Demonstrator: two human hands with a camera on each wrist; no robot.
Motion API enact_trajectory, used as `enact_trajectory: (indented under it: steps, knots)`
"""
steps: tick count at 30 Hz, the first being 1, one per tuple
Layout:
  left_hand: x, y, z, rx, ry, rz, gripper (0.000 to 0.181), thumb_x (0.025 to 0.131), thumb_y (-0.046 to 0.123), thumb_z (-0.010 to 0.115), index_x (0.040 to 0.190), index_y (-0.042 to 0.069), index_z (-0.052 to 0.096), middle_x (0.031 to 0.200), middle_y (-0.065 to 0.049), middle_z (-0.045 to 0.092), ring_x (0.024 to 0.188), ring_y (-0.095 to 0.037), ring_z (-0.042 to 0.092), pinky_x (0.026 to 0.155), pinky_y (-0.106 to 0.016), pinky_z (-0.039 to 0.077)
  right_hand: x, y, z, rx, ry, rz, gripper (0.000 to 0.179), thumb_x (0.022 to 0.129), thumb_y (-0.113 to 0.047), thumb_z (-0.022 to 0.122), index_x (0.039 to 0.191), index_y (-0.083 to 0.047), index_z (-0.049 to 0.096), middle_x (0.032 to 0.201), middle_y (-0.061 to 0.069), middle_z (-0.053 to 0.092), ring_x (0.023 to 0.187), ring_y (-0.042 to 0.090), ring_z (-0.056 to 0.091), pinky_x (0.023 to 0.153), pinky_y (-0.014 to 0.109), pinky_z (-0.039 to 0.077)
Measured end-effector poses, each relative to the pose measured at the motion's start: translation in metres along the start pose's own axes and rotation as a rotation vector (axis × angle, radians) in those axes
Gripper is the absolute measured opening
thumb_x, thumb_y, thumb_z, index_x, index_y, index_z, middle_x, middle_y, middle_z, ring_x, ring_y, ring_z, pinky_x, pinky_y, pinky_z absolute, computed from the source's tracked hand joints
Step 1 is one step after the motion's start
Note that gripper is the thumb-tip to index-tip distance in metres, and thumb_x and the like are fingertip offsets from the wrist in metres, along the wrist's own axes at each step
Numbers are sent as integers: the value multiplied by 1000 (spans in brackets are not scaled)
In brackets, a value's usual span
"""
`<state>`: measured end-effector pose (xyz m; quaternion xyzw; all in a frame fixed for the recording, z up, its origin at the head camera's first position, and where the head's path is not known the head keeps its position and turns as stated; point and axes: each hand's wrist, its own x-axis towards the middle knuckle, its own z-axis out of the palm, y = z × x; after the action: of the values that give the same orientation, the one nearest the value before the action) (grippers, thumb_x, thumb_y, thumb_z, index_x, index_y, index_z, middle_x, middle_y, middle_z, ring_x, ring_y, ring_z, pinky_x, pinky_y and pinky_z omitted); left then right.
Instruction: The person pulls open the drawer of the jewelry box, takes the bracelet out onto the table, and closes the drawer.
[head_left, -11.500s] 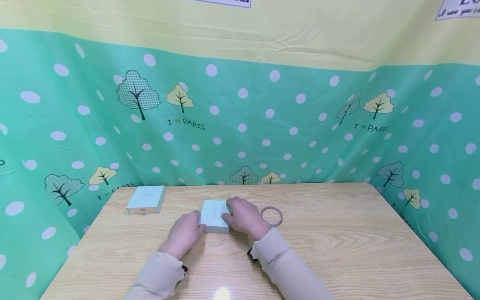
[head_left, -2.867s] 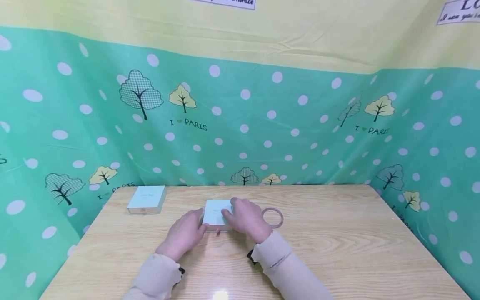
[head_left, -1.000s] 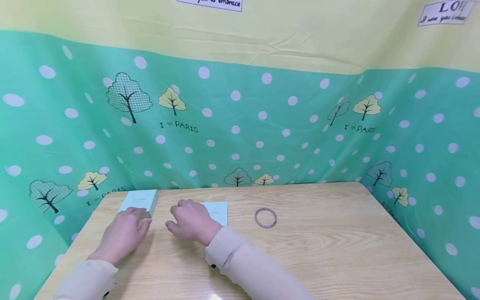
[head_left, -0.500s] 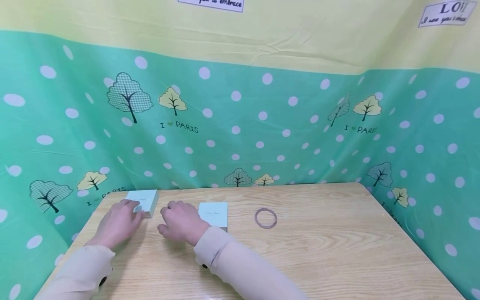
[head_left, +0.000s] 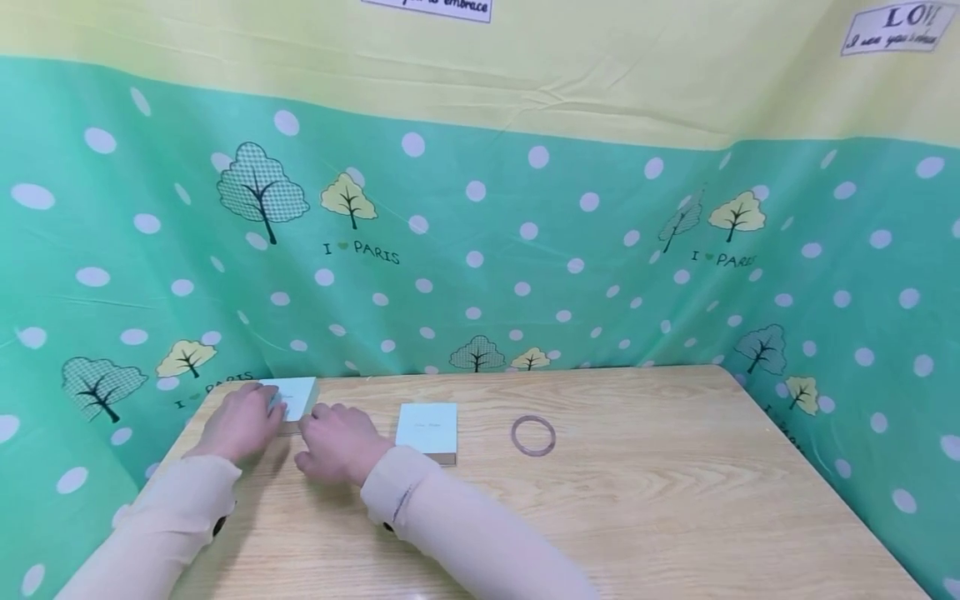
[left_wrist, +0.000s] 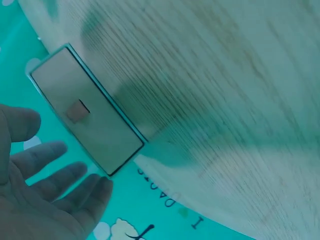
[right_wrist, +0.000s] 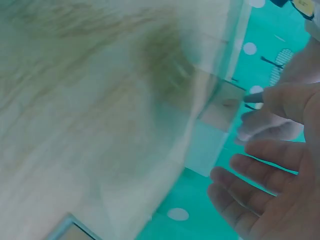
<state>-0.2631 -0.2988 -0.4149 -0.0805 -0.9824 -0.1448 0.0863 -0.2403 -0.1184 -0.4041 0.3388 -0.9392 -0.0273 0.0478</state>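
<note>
A pale blue drawer-style gift box [head_left: 297, 395] lies at the table's far left corner. My left hand [head_left: 238, 423] is at its left side, with the fingertips overlapping its top in the head view. In the left wrist view those fingers are spread loosely beside the box's tan front, which bears a small pinkish pull tab [left_wrist: 78, 112]. My right hand [head_left: 341, 443] hovers by the box's near right corner, fingers loosely bent and holding nothing. A second pale blue box [head_left: 427, 429] sits to the right of the right hand, untouched.
A mauve bangle [head_left: 514, 437] lies flat to the right of the second box. The wood-grain table [head_left: 675, 500] ends at a green dotted curtain [head_left: 600, 292], which hangs close behind the left box.
Both hands have let go of the middle box, which was turned earlier, and moved left to the other box. Over the last second the left hand reached farther forward and the right hand slid left.
</note>
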Motion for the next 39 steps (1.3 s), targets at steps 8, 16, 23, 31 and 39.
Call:
enact_trajectory:
  steps: [8, 16, 23, 31, 39]
  knots:
    - [9, -6, 3, 15, -21, -1, 45, 96, 18, 48, 124, -18, 50, 123, -42, 44, 111, -59, 42, 94, -66, 37, 9, -5, 14, 34, -15, 23, 42, 91, -47, 56, 128, -26, 54, 122, -12, 51, 98, 8, 54, 79, 24, 49]
    - [16, -16, 4, 67, -62, 5, 45, 97, 12, 40, 130, -18, 43, 134, -42, 33, 118, -62, 35, 97, -66, 33, 15, -13, 13, 27, -68, 31, 46, 94, -46, 52, 137, -31, 44, 138, -16, 41, 109, 7, 53, 84, 25, 49]
    - [21, -15, 6, 52, -121, -14, 47, 97, 11, 38, 135, -18, 37, 139, -41, 28, 121, -61, 30, 99, -66, 30, 19, -16, 14, 52, -133, 60, 56, 93, -45, 51, 145, -34, 34, 149, -19, 29, 119, 6, 49, 87, 26, 48]
    - [28, -19, 7, 33, -148, -23, 56, 88, 6, 43, 137, -18, 32, 141, -41, 24, 126, -59, 26, 103, -64, 26, 25, -19, 14, 89, -142, 102, 58, 89, -46, 58, 142, -37, 38, 142, -23, 34, 107, 8, 54, 82, 28, 49]
    - [28, -18, 9, 38, -154, -30, 59, 84, 5, 45, 137, -18, 33, 141, -40, 26, 124, -60, 27, 102, -65, 26, 24, -23, 13, 104, -139, 119, 54, 89, -44, 59, 139, -35, 43, 134, -22, 40, 101, 8, 55, 77, 27, 50]
